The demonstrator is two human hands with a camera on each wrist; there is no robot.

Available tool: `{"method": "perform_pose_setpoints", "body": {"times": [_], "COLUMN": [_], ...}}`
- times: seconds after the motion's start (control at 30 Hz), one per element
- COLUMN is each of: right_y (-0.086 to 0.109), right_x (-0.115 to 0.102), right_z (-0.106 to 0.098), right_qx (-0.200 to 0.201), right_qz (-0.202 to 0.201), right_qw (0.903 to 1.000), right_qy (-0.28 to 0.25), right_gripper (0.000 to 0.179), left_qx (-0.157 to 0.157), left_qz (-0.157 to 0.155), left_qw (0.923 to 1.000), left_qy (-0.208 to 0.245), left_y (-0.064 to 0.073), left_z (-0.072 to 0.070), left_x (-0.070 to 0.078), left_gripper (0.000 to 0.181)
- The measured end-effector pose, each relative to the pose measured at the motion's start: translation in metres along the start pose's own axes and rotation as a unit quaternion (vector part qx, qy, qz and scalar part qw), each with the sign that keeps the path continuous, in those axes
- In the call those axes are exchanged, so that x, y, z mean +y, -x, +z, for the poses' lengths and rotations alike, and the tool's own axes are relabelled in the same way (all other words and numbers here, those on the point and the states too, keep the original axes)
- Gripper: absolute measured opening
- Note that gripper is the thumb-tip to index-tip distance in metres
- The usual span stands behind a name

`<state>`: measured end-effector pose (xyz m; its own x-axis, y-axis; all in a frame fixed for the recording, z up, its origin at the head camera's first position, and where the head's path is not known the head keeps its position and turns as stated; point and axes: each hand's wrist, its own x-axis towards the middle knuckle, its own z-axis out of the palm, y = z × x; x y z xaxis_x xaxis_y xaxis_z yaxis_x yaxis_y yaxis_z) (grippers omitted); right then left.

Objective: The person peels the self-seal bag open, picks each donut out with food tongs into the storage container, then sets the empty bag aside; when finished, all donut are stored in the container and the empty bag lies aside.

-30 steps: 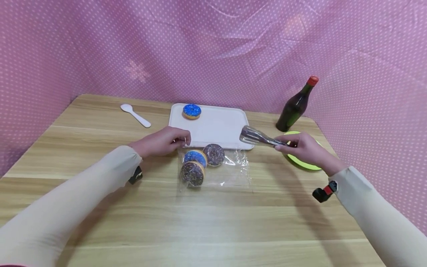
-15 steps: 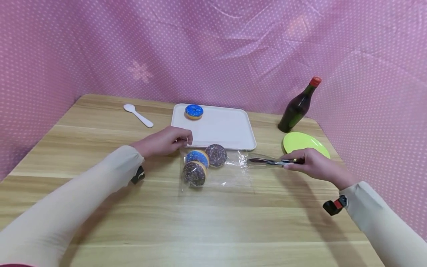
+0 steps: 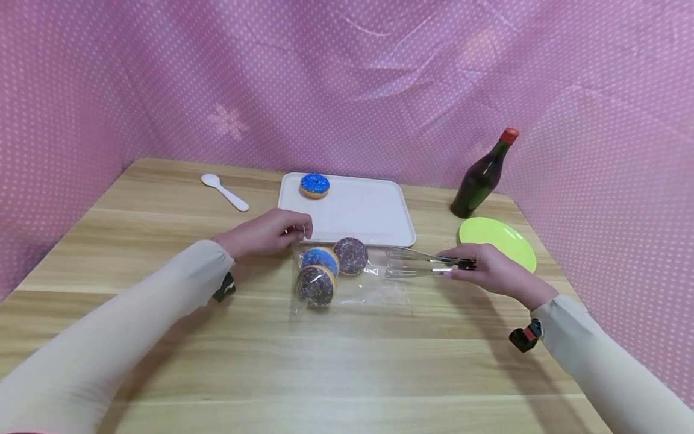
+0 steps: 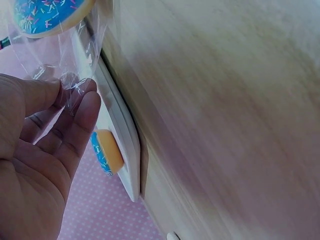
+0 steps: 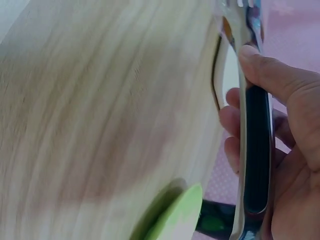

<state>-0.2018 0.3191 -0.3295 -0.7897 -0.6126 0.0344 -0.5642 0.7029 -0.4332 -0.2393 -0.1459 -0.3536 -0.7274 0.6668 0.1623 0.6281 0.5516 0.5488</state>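
Observation:
My left hand [image 3: 273, 231] pinches the corner of a clear plastic bag [image 3: 374, 292], as the left wrist view also shows. Inside the bag lie a blue-iced donut [image 3: 321, 259] and two chocolate donuts, one at the back [image 3: 350, 255] and one in front [image 3: 316, 286]. My right hand [image 3: 485, 269] grips metal tongs [image 3: 434, 265] by their dark handle [image 5: 257, 150]. The tongs' two arms stand apart, and their tips overlap the bag's right end in the head view. Another blue donut [image 3: 314, 185] sits on a white tray [image 3: 368, 208] behind the bag.
A green plate [image 3: 501, 238] lies to the right, beyond my right hand. Behind it stands a dark bottle [image 3: 479, 178] with a red cap. A white spoon [image 3: 225, 191] lies at the back left. Pink dotted cloth [image 3: 347, 90] hangs behind the table.
My right hand has brought the tongs down from over the tray's right edge, then leftward to the bag's right end. Their arms have spread apart. My left hand stays at the bag.

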Motion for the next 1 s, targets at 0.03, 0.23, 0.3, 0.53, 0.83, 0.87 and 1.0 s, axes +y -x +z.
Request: {"method": "perform_pose_setpoints", "body": {"times": [0.03,0.23,0.3,0.53,0.83,0.87,1.0], "right_y": [-0.002,-0.014,-0.018,-0.031,-0.04,-0.04,-0.042], "right_x": [0.0,-0.004,-0.005,-0.012,-0.017,-0.018,-0.019], "right_z": [0.002,0.012,0.014,0.017,0.024,0.025,0.025], "right_qx": [-0.001,0.007,0.011,0.016,0.022,0.023,0.024], "right_qz": [0.0,-0.001,-0.001,-0.008,-0.042,-0.043,-0.05], "right_qw": [1.0,0.9999,0.9998,0.9998,0.9989,0.9988,0.9984], "right_qy": [0.002,0.013,0.018,0.005,0.0,0.002,0.014], "right_gripper": [0.038,0.044,0.044,0.045,0.043,0.043,0.043], "left_qx": [0.0,-0.007,-0.008,-0.005,-0.002,-0.003,-0.005], "left_qz": [0.0,-0.007,-0.01,-0.006,-0.007,-0.007,-0.018], "left_qw": [1.0,0.9999,0.9999,0.9999,0.9999,0.9999,0.9997], "left_qy": [0.001,0.007,0.009,0.009,0.008,0.009,0.012], "left_y": [0.0,0.0,0.0,0.0,0.0,0.0,-0.001], "left_z": [0.0,0.002,0.001,0.001,0.003,0.003,0.004], "left_x": [0.0,0.0,0.0,0.0,-0.002,-0.001,0.0], "left_gripper": [0.018,0.018,0.018,0.018,0.019,0.018,0.017]}}
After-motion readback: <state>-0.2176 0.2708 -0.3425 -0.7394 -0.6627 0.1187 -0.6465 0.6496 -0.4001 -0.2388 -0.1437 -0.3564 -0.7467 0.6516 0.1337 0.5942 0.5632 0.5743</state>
